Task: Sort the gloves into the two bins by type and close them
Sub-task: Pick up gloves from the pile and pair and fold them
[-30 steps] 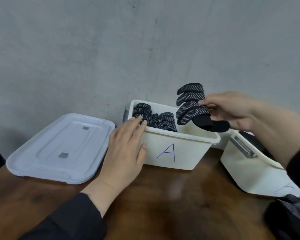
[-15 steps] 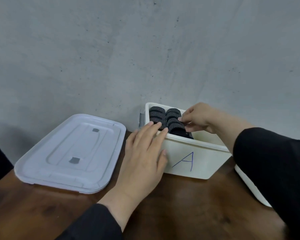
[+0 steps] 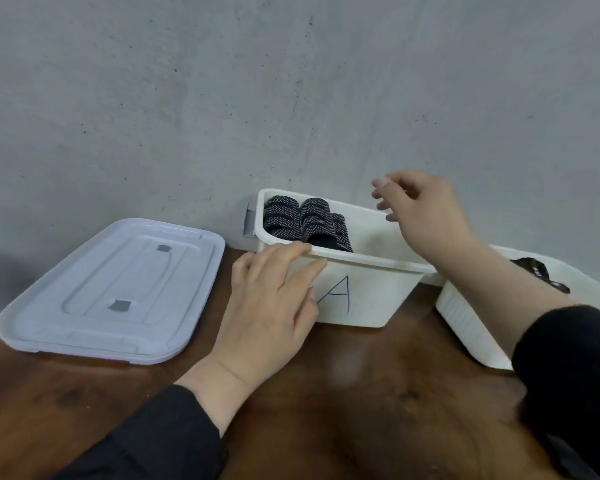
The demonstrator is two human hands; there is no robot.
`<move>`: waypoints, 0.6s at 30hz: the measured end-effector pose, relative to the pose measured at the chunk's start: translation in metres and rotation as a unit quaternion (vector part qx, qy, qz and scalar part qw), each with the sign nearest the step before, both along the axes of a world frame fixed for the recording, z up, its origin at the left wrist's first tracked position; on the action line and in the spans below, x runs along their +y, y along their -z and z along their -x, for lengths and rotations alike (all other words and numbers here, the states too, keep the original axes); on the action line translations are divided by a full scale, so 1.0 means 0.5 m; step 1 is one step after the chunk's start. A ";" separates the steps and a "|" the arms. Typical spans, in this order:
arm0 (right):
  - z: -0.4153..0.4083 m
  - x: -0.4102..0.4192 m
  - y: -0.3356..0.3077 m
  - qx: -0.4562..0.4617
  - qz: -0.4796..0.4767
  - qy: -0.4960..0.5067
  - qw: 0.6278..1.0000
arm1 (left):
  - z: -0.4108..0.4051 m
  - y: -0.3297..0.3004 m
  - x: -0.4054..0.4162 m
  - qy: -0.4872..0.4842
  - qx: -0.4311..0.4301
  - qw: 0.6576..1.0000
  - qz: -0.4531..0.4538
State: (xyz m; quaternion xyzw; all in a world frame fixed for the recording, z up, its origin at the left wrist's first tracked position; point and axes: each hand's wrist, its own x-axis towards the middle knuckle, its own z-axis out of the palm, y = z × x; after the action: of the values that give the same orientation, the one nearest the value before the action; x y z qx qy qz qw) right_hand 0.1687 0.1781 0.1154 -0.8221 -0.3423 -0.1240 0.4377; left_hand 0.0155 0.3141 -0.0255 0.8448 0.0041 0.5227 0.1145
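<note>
Bin A: We saw the white bin marked A (image 3: 368, 299) standing open on the wooden table (image 3: 326, 393), against the grey wall (image 3: 291, 81).
Gloves in A: Several dotted black gloves (image 3: 305, 223) lay stacked at its left end; the right half of the bin looked bare as far as we could tell.
Second bin: A second white bin (image 3: 471, 327) stood just beside A on the right, also open, with one dark item (image 3: 537, 273) showing inside; we could not tell what type of glove it was, nor read any letter on that bin.
Lid: One pale lid (image 3: 115, 292) lay flat on the table to the left, apart from bin A; we saw no second lid.
Left hand: Our left hand (image 3: 271, 306) rested against the near left corner of bin A, fingers straight and laid over the rim, gripping nothing.
Right hand: Our right hand (image 3: 426, 213) hovered above the right part of bin A, fingers loosely spread and holding nothing.
Done, as we judged: Part of the sorting, with gloves of one kind gathered in A.
Left, as we judged: Any unsorted gloves were out of view, so we could not say how many remained; both bins certainly had yet to be closed.
</note>
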 end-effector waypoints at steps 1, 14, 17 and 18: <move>0.027 -0.036 0.010 -0.006 -0.015 0.000 1.000 | 0.002 -0.002 -0.011 0.006 0.001 1.000 -0.006; 0.171 -0.493 0.346 -0.055 0.223 0.048 0.972 | -0.038 0.035 -0.358 0.133 0.354 0.922 0.083; 0.174 -0.493 0.358 -0.063 0.207 0.073 0.974 | -0.098 0.044 -0.418 0.124 0.350 0.915 0.157; 0.172 -0.490 0.361 -0.063 0.201 0.081 0.974 | -0.118 0.044 -0.437 0.120 0.348 0.911 0.185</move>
State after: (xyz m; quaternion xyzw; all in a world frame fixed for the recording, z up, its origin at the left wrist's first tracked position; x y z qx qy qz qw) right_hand 0.0824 -0.0671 -0.0650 -0.9087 -0.3196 -0.1395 0.2294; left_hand 0.0747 0.0954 -0.0476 0.9309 0.0388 0.1674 0.3223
